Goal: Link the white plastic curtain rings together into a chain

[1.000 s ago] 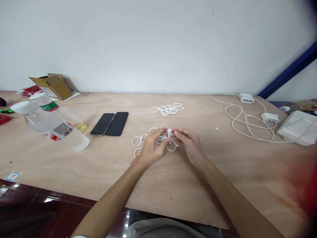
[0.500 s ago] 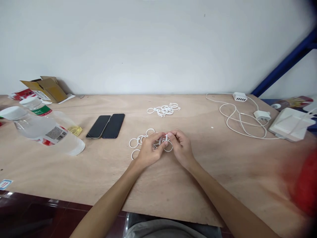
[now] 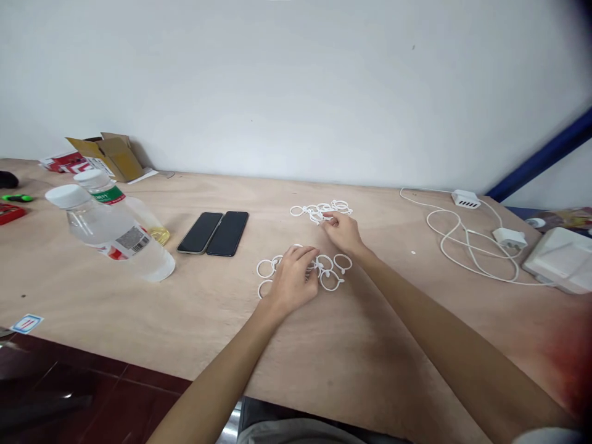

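My left hand [image 3: 293, 277] rests over the near cluster of white plastic rings [image 3: 330, 280], each with a small tab. Its fingers curve loosely over the rings with a gap to the thumb, and no ring shows between them; some rings are hidden under this hand. Farther back, my right hand [image 3: 341, 231] reaches to the front edge of a second cluster of white rings [image 3: 296, 211]. Thumb and index finger close together there, at a white ring [image 3: 327, 217] that is partly covered by the fingertips.
Two dark phones [image 3: 227, 234] lie side by side left of the rings. Beyond them stand clear bottles [image 3: 134, 240] and an open cardboard box [image 3: 118, 161]. White cables [image 3: 444, 240], a charger [image 3: 466, 198] and a white adapter box [image 3: 559, 259] occupy the right side.
My hands were together over the near rings, holding a white ring; now they are apart. My right hand has moved forward to the far cluster, while my left stays at the near one.
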The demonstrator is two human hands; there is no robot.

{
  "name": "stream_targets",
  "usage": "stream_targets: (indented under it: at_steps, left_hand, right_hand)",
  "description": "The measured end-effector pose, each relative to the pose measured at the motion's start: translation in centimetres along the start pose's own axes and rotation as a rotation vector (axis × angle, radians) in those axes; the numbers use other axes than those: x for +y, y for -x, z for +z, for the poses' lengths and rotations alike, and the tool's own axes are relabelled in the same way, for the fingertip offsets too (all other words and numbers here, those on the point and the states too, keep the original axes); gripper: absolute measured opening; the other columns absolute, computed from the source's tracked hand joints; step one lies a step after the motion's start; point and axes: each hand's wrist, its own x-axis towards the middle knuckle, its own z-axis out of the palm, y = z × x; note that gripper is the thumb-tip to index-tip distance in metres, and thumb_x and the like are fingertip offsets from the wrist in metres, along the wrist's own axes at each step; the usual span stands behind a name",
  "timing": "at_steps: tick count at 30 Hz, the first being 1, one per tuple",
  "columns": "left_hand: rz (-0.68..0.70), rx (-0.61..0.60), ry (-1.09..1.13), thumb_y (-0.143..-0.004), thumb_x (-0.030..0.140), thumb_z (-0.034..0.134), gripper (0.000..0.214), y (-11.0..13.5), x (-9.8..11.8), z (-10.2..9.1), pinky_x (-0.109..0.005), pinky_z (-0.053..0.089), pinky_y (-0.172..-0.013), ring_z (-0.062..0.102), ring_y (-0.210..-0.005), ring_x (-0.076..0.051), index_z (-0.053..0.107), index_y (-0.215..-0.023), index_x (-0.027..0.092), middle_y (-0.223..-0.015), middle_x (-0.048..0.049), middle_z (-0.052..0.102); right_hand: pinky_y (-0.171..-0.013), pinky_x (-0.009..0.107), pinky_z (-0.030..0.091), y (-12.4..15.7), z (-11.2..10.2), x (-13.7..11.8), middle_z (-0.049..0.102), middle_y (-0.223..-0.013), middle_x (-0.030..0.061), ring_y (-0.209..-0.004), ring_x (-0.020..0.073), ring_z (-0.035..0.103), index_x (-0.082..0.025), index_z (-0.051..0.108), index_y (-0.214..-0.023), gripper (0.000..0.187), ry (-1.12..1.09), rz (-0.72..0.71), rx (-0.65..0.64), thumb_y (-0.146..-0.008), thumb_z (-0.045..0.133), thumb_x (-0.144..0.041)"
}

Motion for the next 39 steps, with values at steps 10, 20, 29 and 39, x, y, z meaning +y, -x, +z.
stream_targets:
  at_steps: [10, 20, 29, 39]
  left_hand:
    - [-0.096, -0.079, -0.073, -0.075, 0.015, 0.055, 0.038, -0.5, 0.3, -1.0, -0.042, 0.042, -0.095, 0.058, -0.105, -0.026, 0.066, -0.111, 0.018, -0.112, -0.0078, 0.069]
    - [-0.166, -0.113, -0.050, -0.068, 0.014, 0.058, 0.041, -0.8, 0.4, -1.6, -0.044, 0.037, -0.099, 0.055, -0.108, -0.027, 0.069, -0.107, 0.020, -0.110, -0.0053, 0.070]
    - [-0.147, -0.041, -0.066, -0.081, 0.023, 0.057, 0.032, -0.6, 0.2, -1.0, -0.045, 0.037, -0.101, 0.056, -0.110, -0.025, 0.065, -0.112, 0.018, -0.112, -0.0076, 0.068]
    - [-0.067, -0.107, -0.058, -0.081, 0.025, 0.058, 0.033, -5.3, 0.4, 1.4, -0.040, 0.043, -0.095, 0.059, -0.101, -0.025, 0.064, -0.112, 0.014, -0.108, -0.0120, 0.067]
  right_hand:
    - [-0.069, 0.030, 0.039, -2.5, 2.2, -0.6, 0.063, -0.067, 0.0039, -0.066, 0.0167, 0.053, -0.017, 0.071, -0.073, 0.018, 0.120, -0.116, -0.022, -0.077, 0.054, -0.023]
    - [-0.058, 0.026, 0.033, 1.7, -2.4, -1.9, 0.047, -0.056, -0.0040, -0.056, 0.0112, 0.041, -0.019, 0.057, -0.063, 0.023, -0.603, 0.110, 0.047, -0.072, 0.061, -0.040]
    - [-0.056, 0.026, 0.036, 5.7, -3.7, -1.2, 0.051, -0.058, -0.0037, -0.055, 0.0106, 0.043, -0.017, 0.062, -0.071, 0.030, -0.740, 0.250, 0.091, -0.066, 0.069, -0.046]
    - [-0.055, 0.025, 0.035, 7.0, -3.1, 1.2, 0.050, -0.061, -0.0040, -0.057, 0.0109, 0.043, -0.018, 0.061, -0.074, 0.035, -0.845, 0.235, 0.081, -0.067, 0.066, -0.052]
